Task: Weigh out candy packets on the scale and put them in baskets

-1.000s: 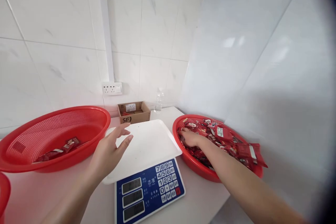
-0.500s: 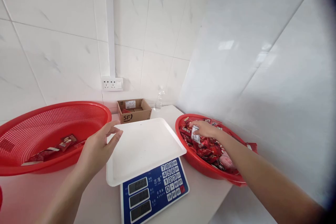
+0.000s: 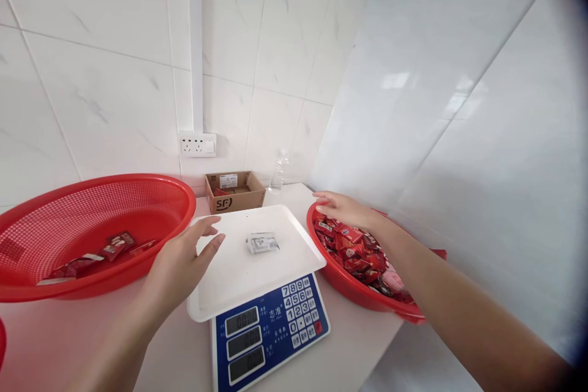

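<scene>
A small silvery packet [image 3: 262, 242] lies on the white tray [image 3: 239, 275] of a blue-fronted electronic scale [image 3: 271, 331]. My left hand [image 3: 184, 260] hovers open over the tray's left edge, fingers spread, holding nothing. My right hand [image 3: 346, 208] is stretched out flat and empty above the near rim of the right red basket [image 3: 349, 288], which is full of red snack packets [image 3: 362, 254]. The packet lies between my two hands.
A large red mesh basket [image 3: 92, 220] on the left holds a few red packets [image 3: 113, 248]. A small cardboard box [image 3: 235, 191] and a clear bottle [image 3: 278, 173] stand by the tiled wall, under a wall socket [image 3: 197, 144]. A white panel closes the right side.
My right hand lifted a packet from the right basket, dropped it on the scale tray and drew back over the basket, now empty. My left hand stayed near the tray's left edge.
</scene>
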The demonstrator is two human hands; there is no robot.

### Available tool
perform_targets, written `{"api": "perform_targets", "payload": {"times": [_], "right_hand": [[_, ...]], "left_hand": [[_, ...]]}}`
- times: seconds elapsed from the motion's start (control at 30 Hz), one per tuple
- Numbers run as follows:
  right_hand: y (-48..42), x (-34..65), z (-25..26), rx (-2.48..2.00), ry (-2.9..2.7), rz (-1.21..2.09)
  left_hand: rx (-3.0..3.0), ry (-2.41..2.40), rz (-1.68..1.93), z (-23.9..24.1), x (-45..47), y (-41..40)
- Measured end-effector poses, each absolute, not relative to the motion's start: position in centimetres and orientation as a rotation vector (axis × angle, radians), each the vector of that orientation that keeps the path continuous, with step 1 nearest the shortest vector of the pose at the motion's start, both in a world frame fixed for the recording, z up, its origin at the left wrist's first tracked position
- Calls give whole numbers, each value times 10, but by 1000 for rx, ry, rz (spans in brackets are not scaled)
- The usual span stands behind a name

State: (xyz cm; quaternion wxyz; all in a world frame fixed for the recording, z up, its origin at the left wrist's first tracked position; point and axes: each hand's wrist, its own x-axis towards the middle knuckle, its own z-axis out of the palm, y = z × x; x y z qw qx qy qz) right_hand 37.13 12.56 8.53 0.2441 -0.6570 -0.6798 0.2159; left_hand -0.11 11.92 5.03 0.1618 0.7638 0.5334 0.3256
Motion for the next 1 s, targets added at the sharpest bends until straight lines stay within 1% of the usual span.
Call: {"api": "perform_targets", "payload": {"times": [0.13, 0.27, 0.43, 0.63, 0.83, 1.0], "right_hand": [[114, 400, 58, -2065, -2036, 564], [105, 402, 29, -2318, -2142, 492], [119, 387, 9, -2449, -2076, 363], [133, 385, 7, -2449, -2012, 323], [129, 386, 12, -2322, -1892, 448], [124, 381, 22, -2211, -1739, 769]], "left_hand": [[2184, 1525, 875, 52, 3, 117], [2191, 1533, 818, 53, 7, 115], [2190, 1551, 792, 52, 5, 113], [2188, 1547, 799, 52, 3, 113], [2191, 1546, 760, 50, 5, 116], [2194, 1537, 745, 50, 5, 114]]}}
